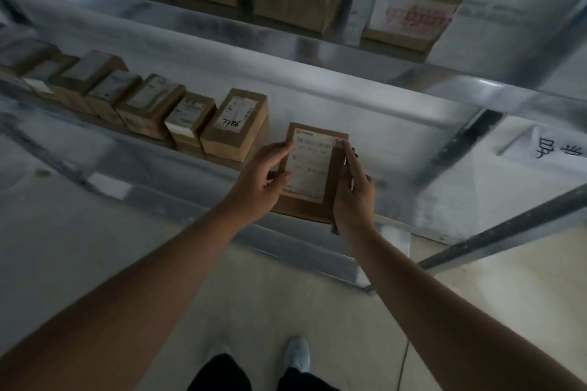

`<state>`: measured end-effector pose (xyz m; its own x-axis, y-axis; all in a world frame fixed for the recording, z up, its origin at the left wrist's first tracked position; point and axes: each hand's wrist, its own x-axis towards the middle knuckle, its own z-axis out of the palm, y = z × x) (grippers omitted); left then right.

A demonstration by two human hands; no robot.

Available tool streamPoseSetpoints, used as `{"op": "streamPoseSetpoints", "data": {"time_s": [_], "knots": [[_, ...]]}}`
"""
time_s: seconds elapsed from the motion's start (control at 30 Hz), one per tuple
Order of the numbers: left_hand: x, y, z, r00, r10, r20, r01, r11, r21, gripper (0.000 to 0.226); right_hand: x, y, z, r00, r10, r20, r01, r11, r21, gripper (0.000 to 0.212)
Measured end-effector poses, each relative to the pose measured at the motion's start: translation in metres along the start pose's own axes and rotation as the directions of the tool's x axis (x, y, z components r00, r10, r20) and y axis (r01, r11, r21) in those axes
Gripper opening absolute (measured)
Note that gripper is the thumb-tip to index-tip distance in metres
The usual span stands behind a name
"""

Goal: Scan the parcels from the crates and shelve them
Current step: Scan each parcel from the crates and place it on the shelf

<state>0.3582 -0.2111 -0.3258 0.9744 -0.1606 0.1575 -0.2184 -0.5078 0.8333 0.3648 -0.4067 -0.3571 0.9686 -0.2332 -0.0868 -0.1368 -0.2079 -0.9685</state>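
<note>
A flat brown cardboard parcel [313, 171] with a white shipping label sits between both my hands at the front edge of the lower metal shelf [397, 133]. My left hand [262, 179] grips its left side, thumb on the label. Along the parcel's right edge lies my right hand [352, 194], which also holds a thin dark object against the box. Just left of the parcel stands a row of several small brown parcels [235, 124], the nearest marked with handwritten digits.
Larger cardboard boxes [416, 3] fill the upper shelf. A dark shelf upright [460, 149] stands to the right, with bare shelf between it and the parcel. A sheet with handwriting [559, 149] lies at far right. My shoes [297, 352] show on the pale floor.
</note>
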Motion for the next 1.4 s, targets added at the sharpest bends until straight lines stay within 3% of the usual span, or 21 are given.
{"op": "streamPoseSetpoints", "data": {"time_s": [0.23,0.43,0.87,1.0,1.13,1.3,1.4], "knots": [[0.062,-0.076,-0.013,0.995,-0.058,0.083,0.068,0.990,-0.122,0.053,0.056,0.017,0.064,0.991,0.118,-0.067,-0.121,0.991,-0.053,0.041],[0.113,-0.132,-0.016,0.993,-0.067,0.100,0.079,0.989,-0.125,0.049,0.107,0.029,0.116,0.986,0.100,-0.132,-0.122,0.978,-0.171,0.043],[0.163,-0.153,-0.013,0.987,-0.106,0.118,0.114,0.992,-0.055,0.042,0.145,0.030,0.140,0.968,0.066,-0.242,-0.151,0.922,-0.355,0.045],[0.169,-0.149,-0.014,0.988,-0.127,0.093,0.126,0.992,0.010,0.043,0.149,0.027,0.146,0.964,0.051,-0.262,-0.151,0.913,-0.378,0.045],[0.167,-0.139,-0.014,0.992,-0.115,0.058,0.103,0.977,0.187,0.043,0.150,0.023,0.147,0.960,0.052,-0.274,-0.160,0.907,-0.390,0.047],[0.163,-0.123,-0.023,0.982,-0.003,0.189,-0.072,0.918,0.389,0.060,0.132,0.010,0.127,0.953,0.027,-0.303,-0.153,0.904,-0.400,0.050],[0.159,-0.103,-0.028,0.959,0.031,0.280,-0.146,0.905,0.400,0.063,0.110,-0.005,0.102,0.947,0.030,-0.320,-0.184,0.868,-0.461,0.050]]}}
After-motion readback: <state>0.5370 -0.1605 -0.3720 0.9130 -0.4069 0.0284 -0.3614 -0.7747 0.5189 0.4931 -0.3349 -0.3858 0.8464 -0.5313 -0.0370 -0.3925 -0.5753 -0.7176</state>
